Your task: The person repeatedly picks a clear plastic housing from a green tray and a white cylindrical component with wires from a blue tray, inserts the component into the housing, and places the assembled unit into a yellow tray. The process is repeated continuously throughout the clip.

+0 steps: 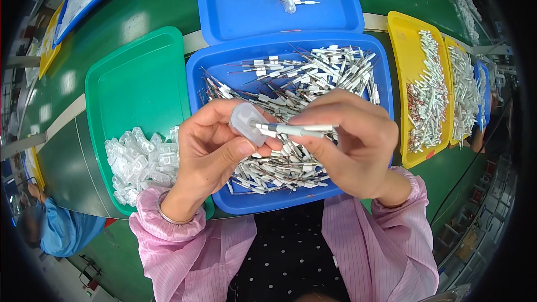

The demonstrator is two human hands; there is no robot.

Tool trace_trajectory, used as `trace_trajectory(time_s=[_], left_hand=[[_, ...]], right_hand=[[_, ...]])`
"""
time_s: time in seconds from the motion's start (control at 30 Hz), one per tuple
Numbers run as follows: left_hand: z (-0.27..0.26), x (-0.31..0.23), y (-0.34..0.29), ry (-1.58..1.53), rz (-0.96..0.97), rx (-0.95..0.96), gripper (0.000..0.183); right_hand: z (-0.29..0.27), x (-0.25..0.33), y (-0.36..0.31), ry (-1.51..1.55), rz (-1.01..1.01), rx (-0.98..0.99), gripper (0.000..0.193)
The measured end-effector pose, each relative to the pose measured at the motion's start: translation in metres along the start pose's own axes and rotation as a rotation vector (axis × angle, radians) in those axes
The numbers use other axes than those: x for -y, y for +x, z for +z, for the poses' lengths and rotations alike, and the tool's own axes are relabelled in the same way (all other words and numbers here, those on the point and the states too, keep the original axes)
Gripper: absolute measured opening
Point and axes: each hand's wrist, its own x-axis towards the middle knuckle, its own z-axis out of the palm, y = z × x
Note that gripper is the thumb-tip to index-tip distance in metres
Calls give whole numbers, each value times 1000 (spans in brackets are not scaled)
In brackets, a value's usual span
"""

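Observation:
My left hand [210, 151] is closed around a translucent plastic housing [246, 122], its opening turned to the right. In my right hand [349, 140] a white-sleeved wire piece [296, 130] is pinched between thumb and fingers. Its left end meets the mouth of the housing; how deep it sits inside I cannot tell. Both hands are above a blue tray [193, 78] heaped with similar white-sleeved wire pieces [341, 67]. To the left, a green tray [134, 67] holds a pile of loose translucent housings [140, 159].
Beyond, another blue tray [240, 17] carries several housings with wires attached [288, 0]. Yellow trays [414, 159] of small white parts stand at the right. A person in a blue sleeve [70, 226] is at the lower left. The trays rest on a green bench [151, 0].

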Motion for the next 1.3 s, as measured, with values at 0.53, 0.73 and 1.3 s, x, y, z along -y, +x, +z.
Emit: trace_trajectory(time_s=[0.53, 0.73, 1.3], left_hand=[[-8, 9, -4, 97, 196, 44, 27], [-7, -34, 7, 935, 369, -283, 35], [-43, -37, -38, 1980, -132, -344, 29]], right_hand=[[24, -10, 0, 68, -89, -95, 16], [5, -14, 33, 29, 111, -66, 13], [-11, -47, 80, -806, -17, 377, 13]])
